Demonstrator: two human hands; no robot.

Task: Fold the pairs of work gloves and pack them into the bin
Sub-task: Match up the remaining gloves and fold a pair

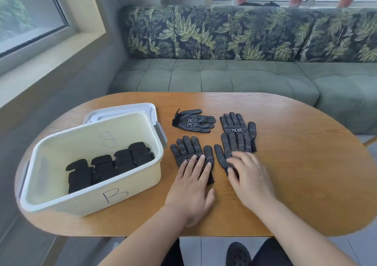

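Observation:
Several black work gloves with white dots lie on the wooden table. My left hand rests flat, fingers straight, on the cuff end of the near left glove. My right hand lies flat on the near right glove, which overlaps another glove behind it. One more glove lies sideways further back. The cream bin, marked "B", stands at the left and holds several folded black glove bundles.
The bin's white lid lies behind the bin. A green sofa with leaf-print cushions runs behind the table. A window sill is at the left. My legs and a black shoe show below the table's near edge.

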